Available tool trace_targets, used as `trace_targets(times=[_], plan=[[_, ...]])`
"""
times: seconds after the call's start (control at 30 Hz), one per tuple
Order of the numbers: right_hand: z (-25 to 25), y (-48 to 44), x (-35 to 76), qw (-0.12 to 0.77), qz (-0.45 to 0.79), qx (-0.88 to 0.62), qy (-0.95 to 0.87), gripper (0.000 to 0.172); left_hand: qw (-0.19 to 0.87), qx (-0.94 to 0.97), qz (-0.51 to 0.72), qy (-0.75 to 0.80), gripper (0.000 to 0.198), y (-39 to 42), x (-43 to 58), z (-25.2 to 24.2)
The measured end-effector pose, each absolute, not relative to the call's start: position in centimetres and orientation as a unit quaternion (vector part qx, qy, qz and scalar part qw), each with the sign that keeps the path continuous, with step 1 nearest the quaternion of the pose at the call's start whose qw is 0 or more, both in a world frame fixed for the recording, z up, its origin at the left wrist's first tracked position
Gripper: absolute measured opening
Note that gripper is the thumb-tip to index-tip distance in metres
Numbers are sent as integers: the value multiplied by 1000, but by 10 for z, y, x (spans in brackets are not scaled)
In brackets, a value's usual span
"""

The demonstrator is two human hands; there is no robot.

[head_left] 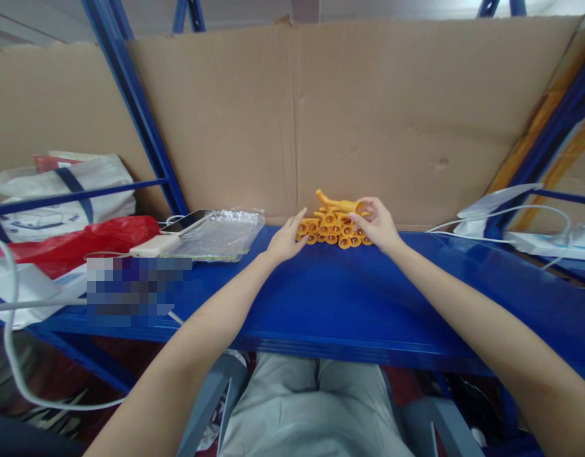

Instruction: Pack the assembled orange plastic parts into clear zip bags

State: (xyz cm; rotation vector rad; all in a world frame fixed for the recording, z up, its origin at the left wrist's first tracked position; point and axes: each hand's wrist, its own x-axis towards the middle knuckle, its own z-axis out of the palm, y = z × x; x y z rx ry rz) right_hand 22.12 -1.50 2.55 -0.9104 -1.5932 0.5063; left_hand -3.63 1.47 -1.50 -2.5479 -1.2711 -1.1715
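A stack of small yellow-orange plastic pieces (331,230) lies against the cardboard at the back of the blue table. Their round cup-shaped ends face me in rows. My right hand (378,223) grips one yellow-orange cup-ended piece (340,205) by its wide end, at the top right of the stack. The narrow bent tail of that piece points up and to the left. Along the stack's left side rests my left hand (287,240), its fingers stretched out and touching or very close to the outer pieces.
A tall cardboard sheet (368,114) stands behind the blue table (330,292). To the left are a clear plastic pouch (220,233), a phone (186,222), a red bag (92,241) and a white cable (11,355). A power strip (549,244) lies at the right.
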Motion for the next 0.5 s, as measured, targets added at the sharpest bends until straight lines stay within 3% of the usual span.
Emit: trace_targets(times=[0.13, 0.3, 0.4, 0.5], plan=[[39, 8, 204, 552, 39, -454, -698, 36, 46, -816, -396, -420, 71, 30, -46, -22], [41, 22, 172, 384, -149, -550, -727, 26, 30, -808, -358, -467, 68, 34, -47, -25], [42, 17, 156, 281, -194, -589, -733, 31, 17, -809, -336, -483, 67, 31, -45, -24], [45, 12, 149, 233, -196, -605, -736, 35, 8, -808, -335, -485, 66, 30, -44, -24]])
